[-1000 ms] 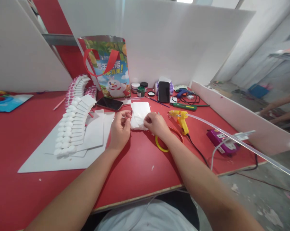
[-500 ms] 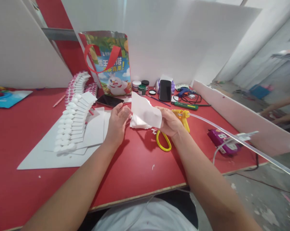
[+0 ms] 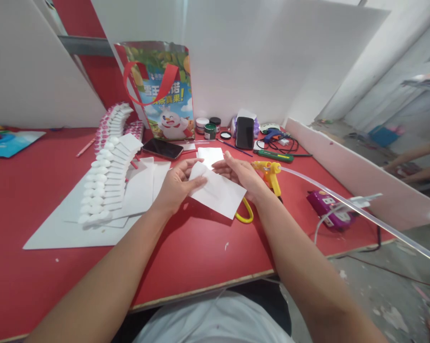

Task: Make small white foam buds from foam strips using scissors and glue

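A white sheet of paper [image 3: 220,194] is pinched at its left corner by my left hand [image 3: 179,185], thumb on top. My right hand [image 3: 240,174] is at the sheet's upper right edge, its thumb raised and fingers stretched toward the left; part of them is behind the paper. Past my fingertips lies a small stack of white paper [image 3: 210,153]. Below my right hand shows a yellow loop handle [image 3: 246,215], partly covered by the sheet. A yellow glue gun [image 3: 271,172] with a long clear glue stick lies just right of that hand.
Left on the red table [image 3: 200,257] are white boards [image 3: 54,233] under a curved row of white spoon-shaped pieces [image 3: 98,188]. Behind stand a printed bag [image 3: 168,95], phones [image 3: 163,148] and paint jars [image 3: 210,131]. A purple power strip [image 3: 329,209] sits right.
The sheet has come down and toward me, turning flatter. My left hand now pinches it, while my right hand has let go of its right edge and its thumb has lifted.
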`<act>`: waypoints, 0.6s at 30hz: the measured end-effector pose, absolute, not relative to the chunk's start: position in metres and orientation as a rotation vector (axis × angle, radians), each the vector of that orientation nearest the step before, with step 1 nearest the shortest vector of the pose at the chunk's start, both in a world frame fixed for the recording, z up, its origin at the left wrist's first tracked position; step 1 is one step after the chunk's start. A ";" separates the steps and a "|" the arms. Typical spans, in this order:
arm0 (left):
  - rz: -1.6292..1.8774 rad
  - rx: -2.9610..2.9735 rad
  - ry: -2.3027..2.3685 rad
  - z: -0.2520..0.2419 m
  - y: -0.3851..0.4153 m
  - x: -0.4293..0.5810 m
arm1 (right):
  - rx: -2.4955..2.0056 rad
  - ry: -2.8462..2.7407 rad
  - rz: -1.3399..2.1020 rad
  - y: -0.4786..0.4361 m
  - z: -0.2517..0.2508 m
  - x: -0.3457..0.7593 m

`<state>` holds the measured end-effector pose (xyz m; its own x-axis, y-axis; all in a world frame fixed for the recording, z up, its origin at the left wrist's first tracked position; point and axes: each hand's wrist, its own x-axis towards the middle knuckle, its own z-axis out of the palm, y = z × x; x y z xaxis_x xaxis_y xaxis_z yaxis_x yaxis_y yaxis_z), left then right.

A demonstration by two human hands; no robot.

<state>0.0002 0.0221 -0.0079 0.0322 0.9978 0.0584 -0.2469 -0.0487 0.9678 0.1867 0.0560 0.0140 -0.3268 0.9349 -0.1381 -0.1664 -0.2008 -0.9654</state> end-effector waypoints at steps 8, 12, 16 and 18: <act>1.639 1.075 1.138 -0.011 0.028 -0.005 | -1.041 -1.270 1.538 0.057 0.013 0.196; 1.609 1.072 1.112 -0.005 0.026 -0.008 | -0.890 -1.057 1.492 0.064 0.016 0.203; 1.590 1.137 1.072 -0.001 0.020 -0.004 | -0.803 -1.030 1.580 0.066 0.016 0.201; 1.596 1.170 1.048 -0.001 0.019 -0.003 | -0.826 -1.023 1.592 0.065 0.017 0.199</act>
<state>-0.0034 0.0186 -0.0010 -0.1774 0.9555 0.2357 -0.1632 -0.2647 0.9504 0.1989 0.0653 0.0167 -0.2385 0.9710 -0.0187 -0.3863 -0.1125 -0.9155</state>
